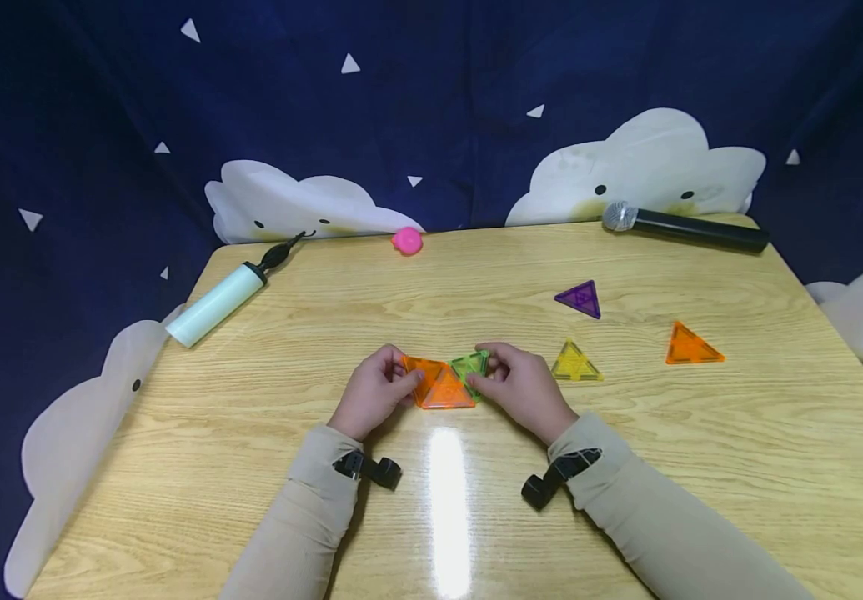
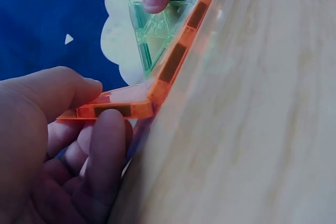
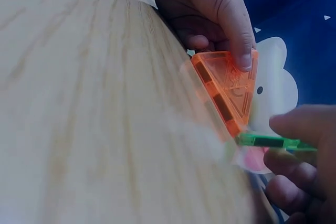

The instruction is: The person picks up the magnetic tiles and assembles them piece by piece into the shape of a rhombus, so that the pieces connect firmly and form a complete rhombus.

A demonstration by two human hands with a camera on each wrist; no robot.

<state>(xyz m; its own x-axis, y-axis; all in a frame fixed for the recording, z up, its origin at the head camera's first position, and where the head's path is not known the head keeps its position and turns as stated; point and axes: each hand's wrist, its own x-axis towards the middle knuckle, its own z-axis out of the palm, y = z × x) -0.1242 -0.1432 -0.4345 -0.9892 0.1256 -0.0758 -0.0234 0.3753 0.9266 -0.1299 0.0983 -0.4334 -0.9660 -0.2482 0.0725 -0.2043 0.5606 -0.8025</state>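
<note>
Near the middle of the table, we see three clear plastic triangles touching side by side: a left orange triangle, a middle orange triangle and a green triangle. They look light, stiff, slick and fairly sturdy; we would hold them by their outer edges, leaving the joining sides free. The left grip pinches the left orange triangle between thumb and fingers, closed to its slim thickness; the right grip pinches the green triangle likewise. Both outer triangles tilt up from the middle one.
</note>
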